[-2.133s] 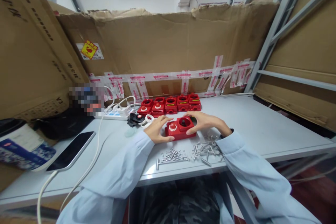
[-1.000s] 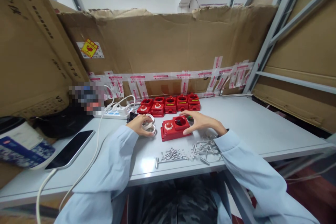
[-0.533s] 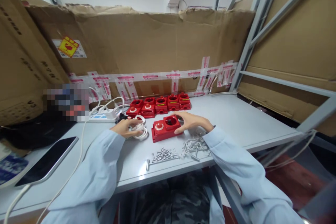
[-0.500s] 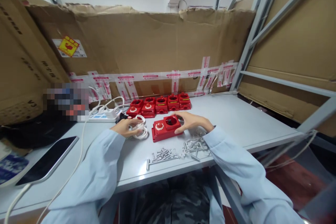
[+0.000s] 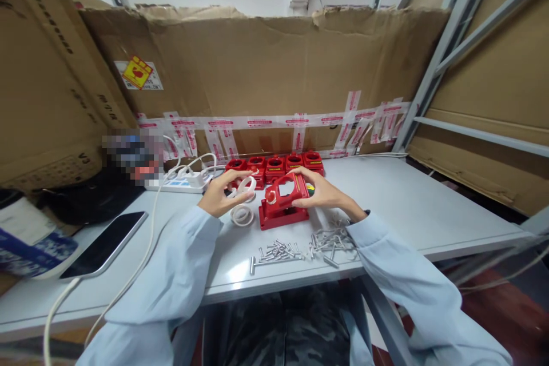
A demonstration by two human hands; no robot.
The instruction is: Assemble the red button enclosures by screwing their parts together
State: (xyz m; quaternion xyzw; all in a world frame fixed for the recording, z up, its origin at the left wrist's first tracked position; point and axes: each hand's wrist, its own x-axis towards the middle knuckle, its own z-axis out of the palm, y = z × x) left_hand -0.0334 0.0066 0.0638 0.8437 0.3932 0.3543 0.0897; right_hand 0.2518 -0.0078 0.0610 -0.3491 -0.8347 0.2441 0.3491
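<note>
My left hand (image 5: pixel 225 193) pinches a white ring (image 5: pixel 253 184) between thumb and fingers, just above the table. More white rings (image 5: pixel 241 223) lie on the table below it. In my right hand (image 5: pixel 323 190), the red cover (image 5: pixel 281 201) of a small red box is gripped by its right edge. The cover is lifted and tilted, and its round opening shows the table through it. Under it the red base (image 5: pixel 283 219) stays on the table. A red knob with a white rim sits at the cover's left end.
Several red boxes (image 5: pixel 275 167) stand in a row behind. Loose screws (image 5: pixel 278 251), a T-shaped metal tool (image 5: pixel 253 265) and more metal parts (image 5: pixel 332 240) lie near the front edge. A power strip (image 5: pixel 178 184), cables and a phone (image 5: pixel 107 243) are at the left.
My right hand has raised the red cover off its base and tilted it. My left hand has lifted a white ring from the others. The camera view has shifted left.
</note>
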